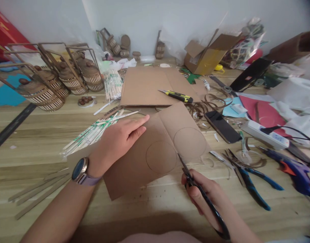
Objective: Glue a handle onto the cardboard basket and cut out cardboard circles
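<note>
A brown cardboard sheet (134,162) with two drawn circles lies at an angle before me. My left hand (122,138) rests on its left part, fingers stretched out and nothing gripped that I can see. In my right hand (205,192) is a pair of black-handled scissors (204,195), fingers wrapped round the handles. The blades meet the sheet's lower edge between the circles; how far they reach into it is hard to make out. Beyond the sheet, a yellow and black utility knife (179,96) lies on a larger flat piece of cardboard (145,84).
To the right are pliers (248,182), a glue gun (294,168), a phone (223,126) and a power strip (267,135). Wrapped chopsticks (89,135) and flat sticks (41,194) lie leftward. Handled bamboo baskets (45,91) stand at the back left, an open carton (208,55) at the back right.
</note>
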